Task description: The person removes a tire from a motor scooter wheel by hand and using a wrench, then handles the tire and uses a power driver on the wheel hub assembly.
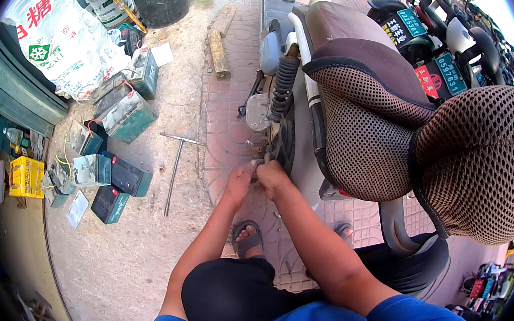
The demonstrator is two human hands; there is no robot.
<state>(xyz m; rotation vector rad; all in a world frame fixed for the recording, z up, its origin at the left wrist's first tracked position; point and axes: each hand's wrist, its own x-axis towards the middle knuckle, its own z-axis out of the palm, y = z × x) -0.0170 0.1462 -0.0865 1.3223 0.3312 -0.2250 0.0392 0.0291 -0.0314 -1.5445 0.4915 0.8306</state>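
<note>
Both my hands are at the rear wheel of an electric scooter, low beside its hub. My left hand has its fingers drawn together near the axle; whatever they hold is hidden. Close against it, my right hand is curled closed around something small that I cannot make out. Just above the hands are the grey round housing and the black coil shock absorber. The scooter's brown seat and mesh-covered backrest stand to the right.
On the concrete at left lie a T-handle wrench and several dark green batteries. Behind them are a white sack and a black bucket. A wooden block lies beyond my hands. More scooters stand at right.
</note>
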